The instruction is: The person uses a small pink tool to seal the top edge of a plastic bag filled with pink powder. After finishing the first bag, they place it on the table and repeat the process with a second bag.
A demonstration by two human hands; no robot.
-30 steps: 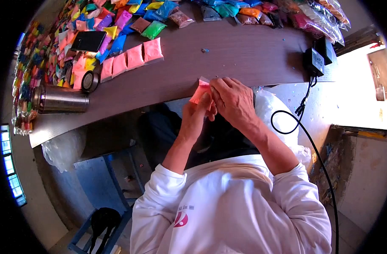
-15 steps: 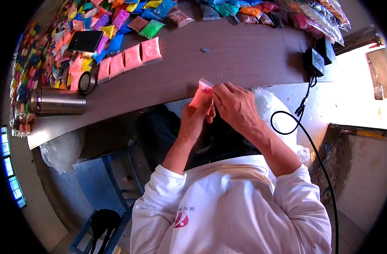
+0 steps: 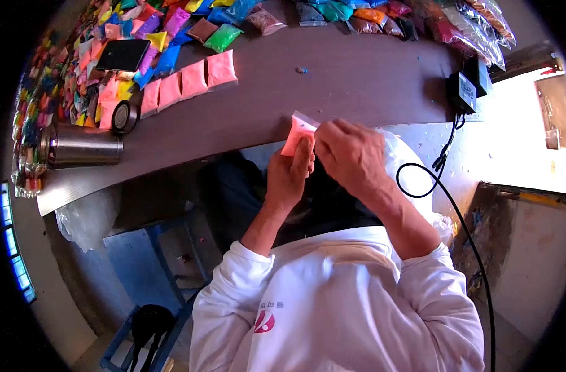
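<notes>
My left hand is wrapped round the lower part of a small pink packet, thumb lying over its front. The packet stands tilted near the table's front edge, with a clear strip along its top. Close to the packet's right top corner, my right hand has its fingers curled together; whether they pinch the corner is hidden. A row of similar pink packets lies on the table to the upper left.
Many coloured packets are heaped along the back and left. A black phone, a steel flask and its round lid are at the left. Black adapters with a cable stand at the right, and a blue chair is below.
My right hand has shifted slightly right and its knuckles have turned. The packet now shows more of its front above my left thumb.
</notes>
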